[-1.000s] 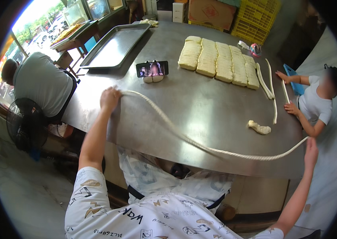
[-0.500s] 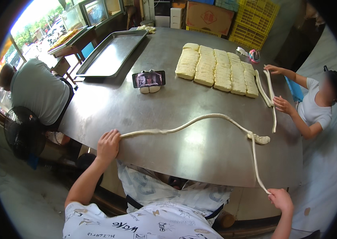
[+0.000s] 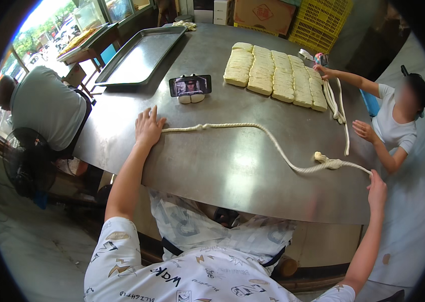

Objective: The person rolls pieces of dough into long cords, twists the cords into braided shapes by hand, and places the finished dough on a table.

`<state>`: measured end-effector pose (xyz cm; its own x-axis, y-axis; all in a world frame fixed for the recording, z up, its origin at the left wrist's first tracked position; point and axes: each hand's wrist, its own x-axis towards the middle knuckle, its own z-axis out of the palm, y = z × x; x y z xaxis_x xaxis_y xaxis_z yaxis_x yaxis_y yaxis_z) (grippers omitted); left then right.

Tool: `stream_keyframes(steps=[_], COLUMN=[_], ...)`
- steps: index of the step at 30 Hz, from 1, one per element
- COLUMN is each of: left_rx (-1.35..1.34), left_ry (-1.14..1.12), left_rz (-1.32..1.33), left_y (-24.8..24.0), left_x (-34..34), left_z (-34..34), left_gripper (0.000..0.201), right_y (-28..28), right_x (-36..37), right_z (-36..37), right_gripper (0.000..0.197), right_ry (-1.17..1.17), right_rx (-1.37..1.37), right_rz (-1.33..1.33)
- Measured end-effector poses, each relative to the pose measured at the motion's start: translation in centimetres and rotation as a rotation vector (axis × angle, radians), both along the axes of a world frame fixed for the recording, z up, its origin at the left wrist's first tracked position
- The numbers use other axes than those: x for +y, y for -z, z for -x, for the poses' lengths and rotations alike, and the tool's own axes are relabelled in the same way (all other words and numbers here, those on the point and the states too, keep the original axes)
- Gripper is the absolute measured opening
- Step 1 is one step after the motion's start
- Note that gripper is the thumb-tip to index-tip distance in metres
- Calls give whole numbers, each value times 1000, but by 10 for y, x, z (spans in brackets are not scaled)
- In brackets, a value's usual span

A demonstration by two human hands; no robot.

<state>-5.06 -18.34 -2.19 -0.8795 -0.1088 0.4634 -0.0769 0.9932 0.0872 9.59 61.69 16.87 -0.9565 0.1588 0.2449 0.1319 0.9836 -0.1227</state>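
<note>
A long twisted dough rope curves across the steel table in front of me. At its left end, my left hand lies on the table with fingers spread, the dough running out from under its thumb side. My right hand pinches the rope's other end at the table's right edge. Near that end, a short lump of dough lies against the rope; I cannot tell if they are joined. Several plain dough strips rest beside the co-worker on the right, one of whose hands hovers near them.
Rows of pale dough blocks sit at the back right of the table. A phone on a small stand is beyond the rope. An empty metal tray lies far left. Another person bends near a fan.
My left hand has moved forward and its fingers have spread. My right hand has moved up and right with its end. The rope, smooth before, is now twisted along its length.
</note>
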Motion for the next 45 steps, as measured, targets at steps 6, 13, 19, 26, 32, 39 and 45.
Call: stream_keyframes(steps=[6,13,19,26,32,39,45], left_rx=[-120,-23,-12,-102,-39,-103,-55], left_ry=[240,505,-30,895,655,488,847], left_rz=[205,219,50,148,95,-539,-425], left_y=[18,-89,-49,-57,-39,-21,-19], left_x=[7,-76,-201,-17,59,128,256], left_z=[-185,-70,-143,-116,-75,-41,-2], left_gripper=[41,14,15,14,16,13,11], right_y=[-1,-31,110,-113,-95,126,124], right_x=[-56,216,290,171,-293,-319,-275], right_z=[-121,-25,-51,117,131,73,37], right_gripper=[12,31,26,41,30,7,8], right_ry=[-225,149,483,58,-661,-1144,-1211], right_rx=[-438,662,-250,376,185,-280,-191], right_rz=[-146,733,136,-160,360,-234,-148])
